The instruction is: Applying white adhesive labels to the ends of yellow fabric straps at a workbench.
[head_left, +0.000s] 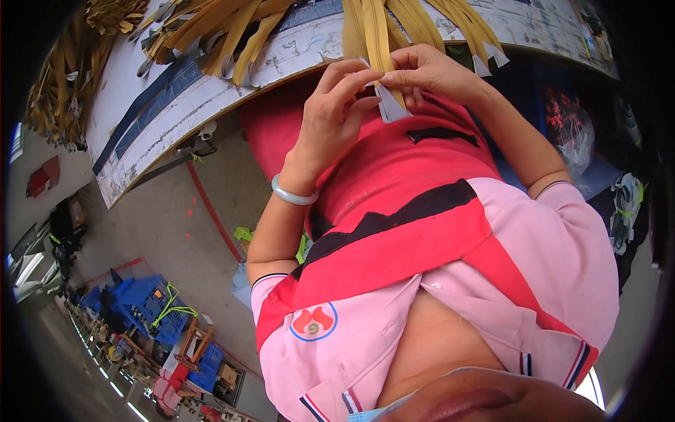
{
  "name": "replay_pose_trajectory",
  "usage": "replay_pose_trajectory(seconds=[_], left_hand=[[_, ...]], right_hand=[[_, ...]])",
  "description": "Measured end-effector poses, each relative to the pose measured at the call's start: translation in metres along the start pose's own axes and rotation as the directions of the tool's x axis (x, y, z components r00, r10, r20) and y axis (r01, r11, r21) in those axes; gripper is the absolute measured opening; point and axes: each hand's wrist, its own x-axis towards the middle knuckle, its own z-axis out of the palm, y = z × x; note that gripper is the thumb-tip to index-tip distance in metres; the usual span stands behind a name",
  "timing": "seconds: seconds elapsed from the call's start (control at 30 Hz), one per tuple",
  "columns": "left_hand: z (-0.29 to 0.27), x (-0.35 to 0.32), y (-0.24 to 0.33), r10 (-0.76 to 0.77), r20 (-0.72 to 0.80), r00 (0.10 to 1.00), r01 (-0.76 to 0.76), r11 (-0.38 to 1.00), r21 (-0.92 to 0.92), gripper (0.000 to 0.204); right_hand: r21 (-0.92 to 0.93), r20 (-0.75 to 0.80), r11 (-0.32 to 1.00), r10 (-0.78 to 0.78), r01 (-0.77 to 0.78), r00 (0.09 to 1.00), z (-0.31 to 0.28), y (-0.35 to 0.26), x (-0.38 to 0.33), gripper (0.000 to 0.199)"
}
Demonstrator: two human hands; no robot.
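Note:
At the table's near edge, mustard-yellow zipper strips (377,32) hang toward me, one ending in a whitish, film-like tip (392,107). My left hand (336,105), with a pale bangle on its wrist, pinches this zipper near its end from the left. From the right, my right hand (437,73) grips the same zipper, its thumb and forefinger close to the left fingertips. A small pale bit shows at the left fingertips, too small to name. The zipper's slider, if any, cannot be made out under the fingers.
More yellow zippers (235,32) lie in bundles on the worn white table (116,158), and others hang at the far left (63,84). Blue plastic crates (151,306) stand on the floor at lower left. A clear plastic bag (576,137) is at right. Another person (169,387) appears at lower left.

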Motion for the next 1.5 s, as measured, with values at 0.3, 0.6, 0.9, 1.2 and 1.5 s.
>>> replay_pose_trajectory(seconds=[0.3, 0.6, 0.9, 1.2, 1.5], left_hand=[[0.0, -0.01, -0.001, 0.263, 0.413, 0.872, -0.436, 0.8, 0.412, 0.021], [-0.027, -0.004, -0.001, -0.05, 0.073, 0.996, 0.068, 0.96, -0.27, 0.016], [-0.036, -0.005, -0.008, -0.134, 0.082, 0.988, 0.157, 0.858, -0.488, 0.013], [-0.036, 0.001, -0.013, -0.188, 0.13, 0.974, 0.228, 0.823, -0.521, 0.013], [-0.028, 0.006, -0.011, -0.251, 0.056, 0.966, 0.243, 0.815, -0.527, 0.006]], right_hand=[[0.27, 0.124, 0.959, 0.051, -0.083, 0.991, 0.012, 0.034, 0.011, 0.028], [0.097, 0.031, 0.95, -0.302, 0.298, 0.953, 0.03, -0.012, 0.0, 0.014], [0.077, 0.02, 0.925, -0.374, 0.372, 0.927, 0.036, -0.025, 0.015, 0.016], [0.043, 0.06, 0.967, -0.252, 0.249, 0.966, 0.031, -0.038, 0.019, 0.011], [-0.033, -0.001, 0.981, -0.191, 0.191, 0.982, 0.021, -0.048, 0.025, 0.019]])
